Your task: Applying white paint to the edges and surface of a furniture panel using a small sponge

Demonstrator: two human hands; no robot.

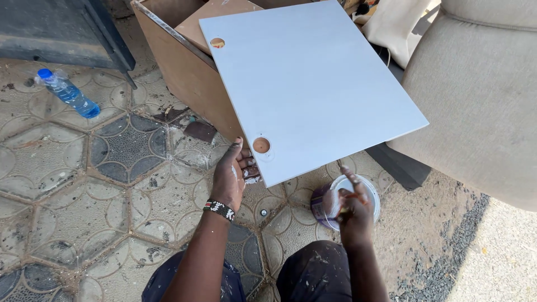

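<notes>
A pale grey-blue rectangular panel [313,84] with two round hinge holes leans tilted against a brown wooden cabinet box [184,72]. My left hand [230,176], with a beaded bracelet at the wrist, grips the panel's near lower corner beside one hole, thumb on top. My right hand [353,210] holds a thin brush handle over an open paint can [335,196] that stands on the ground under the panel's lower edge. Paint smears show on my fingers.
A plastic bottle with blue liquid [68,92] lies on the patterned tile floor at left. A beige upholstered sofa [481,95] fills the right side, on gravel. A dark cabinet [61,28] stands at the top left.
</notes>
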